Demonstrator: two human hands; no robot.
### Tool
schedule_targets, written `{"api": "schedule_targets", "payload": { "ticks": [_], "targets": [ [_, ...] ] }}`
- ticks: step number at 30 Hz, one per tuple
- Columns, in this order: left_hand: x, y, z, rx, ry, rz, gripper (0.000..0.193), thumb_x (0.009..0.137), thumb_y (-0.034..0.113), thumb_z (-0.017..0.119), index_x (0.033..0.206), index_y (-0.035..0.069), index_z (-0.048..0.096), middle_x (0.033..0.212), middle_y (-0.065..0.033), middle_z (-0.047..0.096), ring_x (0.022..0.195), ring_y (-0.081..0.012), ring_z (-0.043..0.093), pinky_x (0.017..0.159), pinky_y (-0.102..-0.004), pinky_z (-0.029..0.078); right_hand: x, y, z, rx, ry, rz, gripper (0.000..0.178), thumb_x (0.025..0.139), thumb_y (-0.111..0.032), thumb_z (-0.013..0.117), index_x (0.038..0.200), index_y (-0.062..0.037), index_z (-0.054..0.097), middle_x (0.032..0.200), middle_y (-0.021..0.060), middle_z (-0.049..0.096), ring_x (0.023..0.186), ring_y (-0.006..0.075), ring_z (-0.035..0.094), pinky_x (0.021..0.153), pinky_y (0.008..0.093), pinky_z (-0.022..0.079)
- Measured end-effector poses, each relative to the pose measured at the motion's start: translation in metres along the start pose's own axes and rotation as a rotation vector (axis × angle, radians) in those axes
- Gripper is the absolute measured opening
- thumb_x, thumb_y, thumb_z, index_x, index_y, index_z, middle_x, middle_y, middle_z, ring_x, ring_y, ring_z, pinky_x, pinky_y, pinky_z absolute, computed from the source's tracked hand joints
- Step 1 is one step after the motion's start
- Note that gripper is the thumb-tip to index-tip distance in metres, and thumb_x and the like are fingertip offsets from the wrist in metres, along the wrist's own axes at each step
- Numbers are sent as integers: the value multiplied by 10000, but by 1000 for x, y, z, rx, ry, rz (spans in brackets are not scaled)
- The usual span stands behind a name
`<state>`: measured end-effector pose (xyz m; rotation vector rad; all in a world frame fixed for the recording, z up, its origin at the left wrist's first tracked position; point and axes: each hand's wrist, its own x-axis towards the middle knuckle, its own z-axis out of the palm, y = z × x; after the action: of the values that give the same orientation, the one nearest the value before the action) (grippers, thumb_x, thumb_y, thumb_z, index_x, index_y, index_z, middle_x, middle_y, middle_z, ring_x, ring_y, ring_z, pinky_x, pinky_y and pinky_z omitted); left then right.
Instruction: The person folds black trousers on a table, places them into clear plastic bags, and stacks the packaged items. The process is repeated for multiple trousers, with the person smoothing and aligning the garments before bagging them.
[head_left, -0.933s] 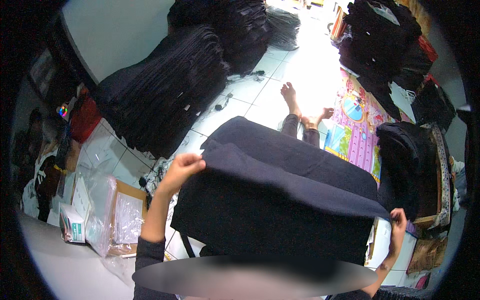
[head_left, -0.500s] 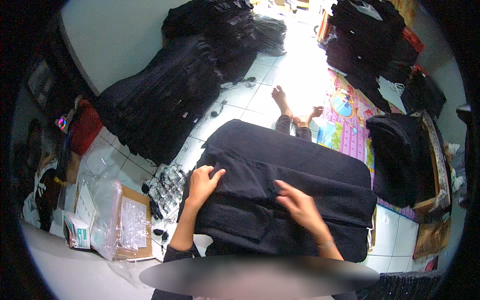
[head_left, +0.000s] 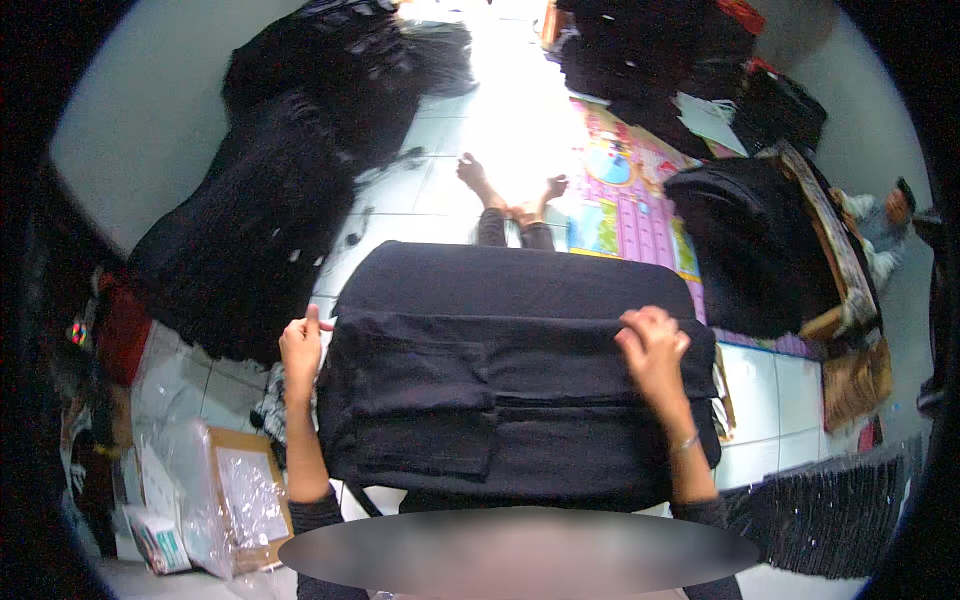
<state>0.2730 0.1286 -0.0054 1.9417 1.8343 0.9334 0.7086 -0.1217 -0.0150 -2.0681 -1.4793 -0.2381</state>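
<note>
A folded black cloth piece (head_left: pixel 420 410), with a smaller flap folded at its left end, lies across a rounded black-covered board (head_left: pixel 510 278) in front of me. My left hand (head_left: pixel 300 350) is at the board's left edge, fingers curled and thumb raised; whether it pinches the cloth's edge there is hidden. Over the right part of the cloth, my right hand (head_left: pixel 657 365) hovers or rests lightly, its fingers bent and apart from the thumb. Nothing shows in its grasp. Two bare feet (head_left: pixel 480 178) stretch out beyond the far edge of the board.
Large heaps of black cloth (head_left: pixel 250 190) stand at the left and far right. A colourful patterned mat (head_left: pixel 630 215) covers tiles beyond the board. To the right are black cloth by a wooden frame (head_left: pixel 835 245) and a dark stack (head_left: pixel 820 515). Clear plastic packaging (head_left: pixel 190 490) lies lower left.
My left hand has moved off the cloth to the board's left edge. My right hand has moved right across the cloth, which now lies flatter and straighter. The whole view has shifted.
</note>
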Motion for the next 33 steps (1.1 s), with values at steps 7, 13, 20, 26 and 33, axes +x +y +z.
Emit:
{"api": "schedule_targets", "payload": {
  "ticks": [7,13,20,26,33],
  "targets": [
    [21,9,28,-120,-108,102,308,784,253,784,710,-25,675,639,-54,652,596,-97,581,606,-269,462,25,157,-42,140,-321,426,306,849,-300,704,975,-27,645,863,89,683,792,149,630,683,298,479],
    [32,6,4,-467,103,104,163,848,137,748,818,-14,694,703,36,626,642,-37,533,620,-196,429,50,132,-53,143,-7,207,142,814,-177,697,844,-39,677,799,112,687,740,257,663,727,357,479],
    [-24,52,-16,-175,-261,581,656,718,180,784,1292,30,505,1479,-224,360,1389,-351,335,1131,-429,278,24,72,-65,31,-658,23,731,777,-56,678,1441,-163,394,1497,93,390,1404,230,338,1123,567,191],
    [-69,36,-3,388,-432,864,622,763,-64,552,1365,84,498,1424,-119,476,1362,-328,384,1150,-440,287,-28,50,-36,-347,-331,-122,592,834,37,491,1400,-135,470,1405,121,500,1312,289,462,1135,562,237],
    [-71,17,5,256,-417,767,644,753,-140,470,1355,82,519,1442,-125,454,1378,-318,360,1159,-433,265,-34,16,-41,-231,-494,55,715,905,-202,585,1516,-123,222,1574,186,161,1437,450,129,1031,765,65]
  ]
}}
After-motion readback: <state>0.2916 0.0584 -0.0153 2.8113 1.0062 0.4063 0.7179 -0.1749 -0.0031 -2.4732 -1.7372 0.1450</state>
